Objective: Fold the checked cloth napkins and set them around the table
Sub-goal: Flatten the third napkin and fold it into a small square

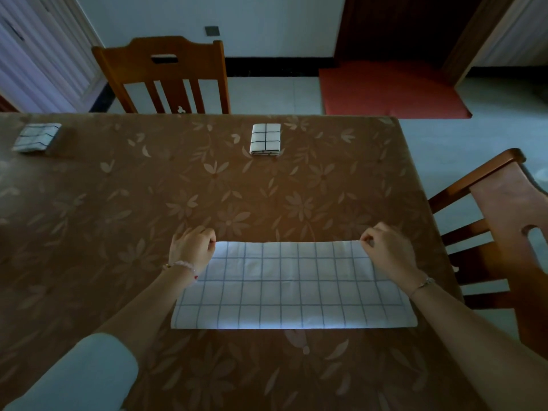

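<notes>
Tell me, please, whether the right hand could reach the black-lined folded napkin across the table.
Probably yes: only tablecloth lies between the right hand and that folded napkin, though its fingers pinch a corner of the spread napkin and must let go.

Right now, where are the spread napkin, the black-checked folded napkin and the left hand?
spread napkin (pixel 293 287): head view, middle of its top layer.
black-checked folded napkin (pixel 265 139): head view, centre of its top face.
left hand (pixel 191 247): head view, back of the hand.
</notes>
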Action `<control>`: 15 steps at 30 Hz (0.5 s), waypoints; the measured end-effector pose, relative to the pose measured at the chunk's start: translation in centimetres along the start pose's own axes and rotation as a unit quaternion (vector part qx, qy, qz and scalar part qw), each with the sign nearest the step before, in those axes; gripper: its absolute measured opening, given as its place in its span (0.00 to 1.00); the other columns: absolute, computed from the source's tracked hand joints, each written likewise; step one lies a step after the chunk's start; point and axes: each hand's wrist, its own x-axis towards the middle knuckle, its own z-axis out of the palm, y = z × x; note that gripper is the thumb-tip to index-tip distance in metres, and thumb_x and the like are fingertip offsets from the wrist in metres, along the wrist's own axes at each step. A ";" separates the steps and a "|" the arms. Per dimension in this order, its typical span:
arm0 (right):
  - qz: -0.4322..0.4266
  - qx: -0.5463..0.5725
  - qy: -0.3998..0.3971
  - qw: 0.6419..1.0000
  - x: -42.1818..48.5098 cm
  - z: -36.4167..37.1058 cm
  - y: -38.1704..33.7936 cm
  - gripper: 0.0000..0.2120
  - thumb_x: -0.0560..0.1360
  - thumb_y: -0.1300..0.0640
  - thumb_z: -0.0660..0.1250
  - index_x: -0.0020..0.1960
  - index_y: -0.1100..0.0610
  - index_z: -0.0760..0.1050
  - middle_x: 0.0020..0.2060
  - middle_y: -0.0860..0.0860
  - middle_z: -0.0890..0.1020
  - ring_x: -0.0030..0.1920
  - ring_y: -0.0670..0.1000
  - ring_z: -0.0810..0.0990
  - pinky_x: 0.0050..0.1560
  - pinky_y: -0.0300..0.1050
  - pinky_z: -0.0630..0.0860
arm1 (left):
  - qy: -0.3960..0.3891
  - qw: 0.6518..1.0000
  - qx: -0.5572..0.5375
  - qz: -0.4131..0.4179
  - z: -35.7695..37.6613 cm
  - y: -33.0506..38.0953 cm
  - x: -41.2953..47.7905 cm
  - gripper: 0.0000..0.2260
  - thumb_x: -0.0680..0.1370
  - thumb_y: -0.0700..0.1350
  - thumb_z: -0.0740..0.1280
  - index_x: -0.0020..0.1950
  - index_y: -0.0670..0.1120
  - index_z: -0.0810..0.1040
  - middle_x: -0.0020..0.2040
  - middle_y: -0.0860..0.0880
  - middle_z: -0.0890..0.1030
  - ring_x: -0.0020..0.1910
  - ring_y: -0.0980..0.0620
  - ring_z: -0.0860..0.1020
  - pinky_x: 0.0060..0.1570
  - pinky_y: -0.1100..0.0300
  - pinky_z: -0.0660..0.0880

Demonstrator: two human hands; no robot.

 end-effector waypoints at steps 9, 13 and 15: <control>0.000 0.043 0.170 0.985 -3.7 -0.1 -2.9 0.18 0.73 0.59 0.68 0.62 0.60 0.72 0.56 0.57 0.76 0.57 0.57 0.74 0.54 0.54 0.73 | 0.081 0.995 -0.015 0.048 0.1 3.7 -3.9 0.12 0.73 0.40 0.67 0.57 0.45 0.75 0.56 0.44 0.77 0.55 0.44 0.76 0.55 0.48 0.73; -0.055 0.090 0.150 0.983 -8.2 2.3 -7.3 0.16 0.75 0.61 0.64 0.62 0.59 0.72 0.56 0.55 0.77 0.58 0.54 0.75 0.59 0.50 0.73 | 0.051 0.989 -0.055 0.128 2.4 8.2 -8.8 0.17 0.72 0.43 0.66 0.60 0.46 0.75 0.59 0.47 0.77 0.60 0.47 0.75 0.62 0.49 0.70; -0.069 0.086 0.125 0.986 -9.9 4.2 -9.2 0.16 0.76 0.59 0.60 0.63 0.59 0.72 0.59 0.54 0.77 0.62 0.54 0.74 0.63 0.56 0.71 | 0.033 0.988 -0.063 0.140 3.8 10.0 -10.6 0.19 0.72 0.44 0.65 0.64 0.46 0.73 0.63 0.48 0.75 0.64 0.47 0.73 0.65 0.47 0.68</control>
